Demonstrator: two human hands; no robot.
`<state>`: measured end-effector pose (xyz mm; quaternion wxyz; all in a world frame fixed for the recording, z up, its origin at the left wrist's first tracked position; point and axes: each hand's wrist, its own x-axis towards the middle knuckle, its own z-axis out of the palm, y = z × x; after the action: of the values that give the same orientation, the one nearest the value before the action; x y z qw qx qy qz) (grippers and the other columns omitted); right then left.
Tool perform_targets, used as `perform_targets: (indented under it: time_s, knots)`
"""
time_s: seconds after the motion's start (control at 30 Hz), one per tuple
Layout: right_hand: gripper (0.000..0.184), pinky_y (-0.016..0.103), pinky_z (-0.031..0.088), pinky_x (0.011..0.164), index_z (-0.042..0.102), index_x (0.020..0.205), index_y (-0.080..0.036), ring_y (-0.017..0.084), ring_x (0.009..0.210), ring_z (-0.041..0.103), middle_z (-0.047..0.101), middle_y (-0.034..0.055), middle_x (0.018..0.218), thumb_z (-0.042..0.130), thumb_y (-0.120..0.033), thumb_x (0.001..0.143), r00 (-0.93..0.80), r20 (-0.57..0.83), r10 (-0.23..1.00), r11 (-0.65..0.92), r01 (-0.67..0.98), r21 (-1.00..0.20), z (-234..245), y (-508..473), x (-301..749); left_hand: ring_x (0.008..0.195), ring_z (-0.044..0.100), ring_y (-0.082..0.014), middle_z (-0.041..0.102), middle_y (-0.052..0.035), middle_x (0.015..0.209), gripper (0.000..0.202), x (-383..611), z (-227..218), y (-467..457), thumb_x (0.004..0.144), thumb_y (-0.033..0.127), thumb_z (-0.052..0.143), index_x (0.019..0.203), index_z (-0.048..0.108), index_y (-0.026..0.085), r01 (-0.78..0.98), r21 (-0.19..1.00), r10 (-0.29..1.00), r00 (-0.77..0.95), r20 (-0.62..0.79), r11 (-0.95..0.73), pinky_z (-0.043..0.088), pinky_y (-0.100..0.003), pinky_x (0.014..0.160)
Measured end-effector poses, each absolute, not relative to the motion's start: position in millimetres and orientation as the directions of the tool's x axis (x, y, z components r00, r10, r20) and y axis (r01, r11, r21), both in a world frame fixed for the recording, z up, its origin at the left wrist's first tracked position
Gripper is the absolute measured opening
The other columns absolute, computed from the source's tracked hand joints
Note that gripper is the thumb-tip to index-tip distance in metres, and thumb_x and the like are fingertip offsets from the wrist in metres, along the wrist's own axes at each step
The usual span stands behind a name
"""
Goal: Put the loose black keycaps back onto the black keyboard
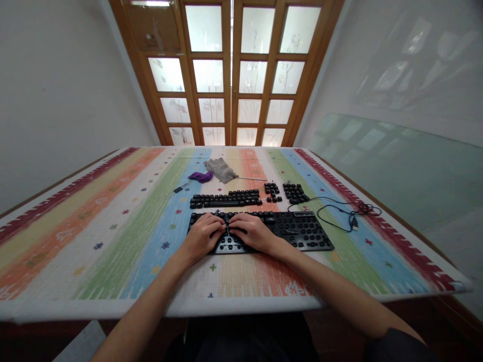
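Observation:
A black computer keyboard [307, 231] lies flat near the front of the table, with most of its keycaps off and a row of caps along its back edge. My left hand [206, 232] and my right hand [252, 231] rest on its left half. Their bent fingers meet, closed, at one small dark spot near the back row. What sits between the fingertips is too small and hidden to make out. Just behind the keyboard, loose black keycaps [226, 199] stand in rows, with smaller groups of keycaps [295, 192] to the right.
A black USB cable [332, 206] runs from the keyboard to a coil at the right. Farther back lie a grey cloth [221, 170], a thin rod [252, 179], a purple cloth [201, 176] and a small black-ended tool [178, 190]. A striped tablecloth [113, 226] covers the table.

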<state>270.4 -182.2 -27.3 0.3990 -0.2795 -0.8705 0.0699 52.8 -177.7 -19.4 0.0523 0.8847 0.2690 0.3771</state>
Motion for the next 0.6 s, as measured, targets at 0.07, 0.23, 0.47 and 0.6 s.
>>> perform_targets:
  time_s: [0.07,0.23,0.47,0.6]
  knots:
    - [0.014,0.033,0.059,0.081,0.073,0.091,-0.017,0.020,0.091,0.069,0.073,0.0100,0.097,0.060,-0.016,0.094,-0.523,0.680,0.514,0.850,0.418,-0.321,-30.4,-180.7,268.7,0.085,0.062,-0.0207,0.072,-0.0075,0.093,0.018,52.2,-20.3,-177.5,0.097,0.018,0.054,0.085,0.068,0.019,0.429,0.308,0.519,0.564,0.642,-0.849,0.053,-0.038,0.078]
    - [0.015,0.033,0.058,0.078,0.074,0.087,-0.016,0.019,0.088,0.068,0.074,0.0101,0.094,0.060,-0.016,0.094,-0.530,0.690,0.492,0.858,0.429,-0.283,-31.6,-179.1,267.5,0.083,0.060,-0.0206,0.073,-0.0076,0.094,0.018,52.2,-20.3,-177.2,0.098,0.017,0.053,0.088,0.068,0.018,0.426,0.260,0.481,0.578,0.659,-0.867,0.053,-0.037,0.076]
    - [0.015,0.033,0.056,0.078,0.072,0.083,-0.017,0.019,0.084,0.067,0.074,0.0088,0.089,0.062,-0.012,0.092,-0.527,0.682,0.507,0.845,0.460,-0.273,-26.4,-179.0,270.8,0.082,0.057,-0.0205,0.071,-0.0074,0.093,0.019,54.0,-19.3,-178.0,0.098,0.016,0.053,0.086,0.066,0.018,0.459,0.193,0.463,0.601,0.651,-0.867,0.052,-0.036,0.075]
    - [0.012,0.032,0.057,0.078,0.072,0.082,-0.016,0.019,0.084,0.068,0.074,0.0084,0.088,0.064,-0.010,0.089,-0.517,0.683,0.516,0.840,0.461,-0.286,-26.3,-179.2,270.2,0.082,0.057,-0.0205,0.070,-0.0076,0.092,0.019,54.5,-21.2,-178.1,0.099,0.015,0.051,0.087,0.066,0.016,0.476,0.154,0.449,0.603,0.659,-0.866,0.052,-0.035,0.074]
